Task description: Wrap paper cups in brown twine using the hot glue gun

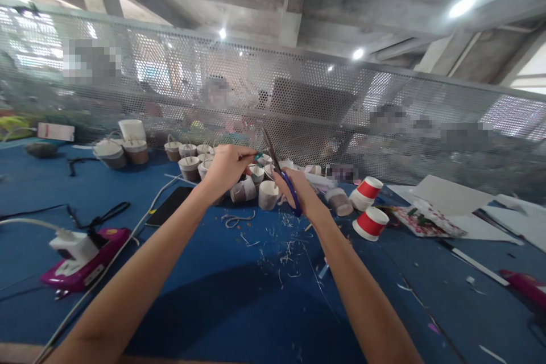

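Note:
My left hand is raised over the blue table, its fingers pinched on a small teal piece. My right hand grips blue-handled scissors, whose blades point up and left toward that piece. Both arms reach forward above scattered paper snippets. Just behind the hands stands a cluster of small paper cups with brown bands.
Two red-and-white cups lie on their sides at the right, by white sheets. A dark phone, a white charger on a pink device and cables lie at the left. A perforated metal screen backs the table.

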Tool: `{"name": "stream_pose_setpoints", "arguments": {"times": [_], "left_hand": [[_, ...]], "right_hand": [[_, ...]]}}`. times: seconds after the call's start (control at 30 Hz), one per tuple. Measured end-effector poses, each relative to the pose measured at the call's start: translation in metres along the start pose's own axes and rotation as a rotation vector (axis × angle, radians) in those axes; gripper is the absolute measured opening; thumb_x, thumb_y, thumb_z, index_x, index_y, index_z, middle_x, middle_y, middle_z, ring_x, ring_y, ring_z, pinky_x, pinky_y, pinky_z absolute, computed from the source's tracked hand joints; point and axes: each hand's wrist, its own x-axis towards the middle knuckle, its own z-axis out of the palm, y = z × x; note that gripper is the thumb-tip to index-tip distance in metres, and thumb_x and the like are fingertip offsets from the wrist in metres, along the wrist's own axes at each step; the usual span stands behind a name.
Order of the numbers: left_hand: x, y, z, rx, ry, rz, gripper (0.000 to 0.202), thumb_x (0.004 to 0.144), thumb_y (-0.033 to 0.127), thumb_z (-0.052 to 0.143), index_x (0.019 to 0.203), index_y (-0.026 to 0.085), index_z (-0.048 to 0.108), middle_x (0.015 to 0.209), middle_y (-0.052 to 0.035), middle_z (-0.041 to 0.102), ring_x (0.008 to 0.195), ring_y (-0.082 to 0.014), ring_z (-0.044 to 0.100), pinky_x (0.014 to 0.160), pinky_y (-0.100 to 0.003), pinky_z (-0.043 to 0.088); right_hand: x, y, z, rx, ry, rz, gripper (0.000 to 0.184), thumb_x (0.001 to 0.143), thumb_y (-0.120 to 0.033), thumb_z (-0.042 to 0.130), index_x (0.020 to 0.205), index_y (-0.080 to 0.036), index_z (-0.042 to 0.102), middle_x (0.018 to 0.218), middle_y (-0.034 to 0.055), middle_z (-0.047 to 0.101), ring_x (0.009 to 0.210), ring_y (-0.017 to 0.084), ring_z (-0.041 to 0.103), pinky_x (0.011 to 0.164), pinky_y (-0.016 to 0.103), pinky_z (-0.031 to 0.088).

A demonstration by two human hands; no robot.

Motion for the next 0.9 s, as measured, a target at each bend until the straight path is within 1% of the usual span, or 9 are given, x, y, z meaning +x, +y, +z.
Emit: {"name": "stream_pose_setpoints", "arguments": {"times": [0.1, 0.2, 0.3, 0.43, 0.53, 0.6, 0.67, 0.8, 0.9], "left_hand": [[-0.002, 0.002, 0.006, 0.04, -0.003, 0.039, 0.021, 0.081, 0.02, 0.055, 0.085, 0.019, 0.075, 0.05, 0.0009, 0.065, 0.053, -0.015, 0.064, 0.06, -0.024, 0.047], [-0.003, 0.003, 0.008, 0.156, 0.019, 0.079, 0.022, 0.082, 0.018, 0.053, 0.078, 0.02, 0.074, 0.05, 0.0005, 0.065, 0.054, -0.0154, 0.064, 0.063, -0.025, 0.046], [-0.002, 0.002, 0.006, 0.214, 0.01, 0.098, 0.023, 0.082, 0.018, 0.052, 0.075, 0.02, 0.074, 0.05, 0.0001, 0.064, 0.053, -0.0155, 0.063, 0.064, -0.025, 0.046], [0.0, 0.0, 0.004, 0.27, -0.002, 0.125, 0.024, 0.081, 0.017, 0.052, 0.076, 0.021, 0.075, 0.051, -0.0008, 0.065, 0.055, -0.0162, 0.062, 0.065, -0.025, 0.045], [0.0, 0.0, 0.005, 0.313, -0.01, 0.111, 0.025, 0.083, 0.018, 0.051, 0.079, 0.022, 0.075, 0.053, -0.0012, 0.066, 0.058, -0.0168, 0.063, 0.066, -0.026, 0.045], [0.0, 0.001, 0.007, 0.333, -0.022, 0.099, 0.025, 0.083, 0.018, 0.051, 0.084, 0.021, 0.076, 0.056, -0.0018, 0.068, 0.061, -0.0177, 0.064, 0.068, -0.026, 0.046], [0.0, 0.001, 0.008, 0.344, -0.03, 0.095, 0.026, 0.084, 0.017, 0.05, 0.088, 0.02, 0.076, 0.06, -0.0029, 0.069, 0.064, -0.0184, 0.065, 0.07, -0.027, 0.046], [0.002, -0.001, 0.011, 0.354, -0.031, 0.1, 0.026, 0.083, 0.015, 0.05, 0.086, 0.018, 0.076, 0.066, -0.0055, 0.071, 0.071, -0.0204, 0.066, 0.075, -0.029, 0.047], [0.002, -0.003, 0.01, 0.292, -0.017, 0.066, 0.024, 0.083, 0.016, 0.051, 0.085, 0.018, 0.076, 0.062, -0.0043, 0.07, 0.064, -0.0191, 0.066, 0.072, -0.028, 0.048]], "right_hand": [[0.0, 0.002, 0.012, 0.107, -0.01, 0.019, 0.036, 0.088, -0.047, 0.049, 0.063, -0.02, 0.054, 0.055, 0.002, 0.058, 0.052, 0.015, 0.058, 0.054, 0.027, 0.045], [0.0, 0.006, 0.019, 0.241, -0.054, 0.046, 0.037, 0.084, -0.053, 0.053, 0.066, -0.02, 0.056, 0.055, 0.0019, 0.059, 0.05, 0.016, 0.058, 0.052, 0.028, 0.047], [-0.001, 0.009, 0.018, 0.124, -0.034, 0.04, 0.039, 0.083, -0.054, 0.055, 0.063, -0.021, 0.056, 0.05, 0.0008, 0.057, 0.05, 0.017, 0.058, 0.051, 0.028, 0.047], [0.001, 0.01, 0.012, -0.061, 0.008, 0.02, 0.041, 0.086, -0.052, 0.051, 0.059, -0.022, 0.054, 0.047, 0.0008, 0.055, 0.052, 0.018, 0.059, 0.052, 0.028, 0.046], [0.002, 0.012, 0.012, -0.185, 0.029, -0.003, 0.042, 0.088, -0.051, 0.049, 0.058, -0.022, 0.052, 0.045, 0.0007, 0.053, 0.052, 0.019, 0.059, 0.054, 0.029, 0.046], [0.003, 0.013, 0.013, -0.219, 0.031, -0.001, 0.042, 0.087, -0.05, 0.05, 0.056, -0.022, 0.05, 0.044, 0.0012, 0.052, 0.053, 0.02, 0.06, 0.056, 0.03, 0.046], [0.002, 0.011, 0.014, -0.238, 0.05, 0.009, 0.042, 0.088, -0.049, 0.049, 0.056, -0.022, 0.05, 0.049, 0.0042, 0.056, 0.058, 0.023, 0.062, 0.06, 0.032, 0.046], [0.0, 0.007, 0.014, -0.281, 0.156, 0.044, 0.041, 0.092, -0.049, 0.042, 0.067, -0.019, 0.055, 0.064, 0.0112, 0.064, 0.071, 0.028, 0.066, 0.067, 0.036, 0.047], [0.002, 0.008, 0.008, -0.271, 0.202, 0.059, 0.044, 0.091, -0.055, 0.041, 0.065, -0.022, 0.055, 0.057, 0.0082, 0.061, 0.066, 0.025, 0.066, 0.064, 0.034, 0.048]]}}
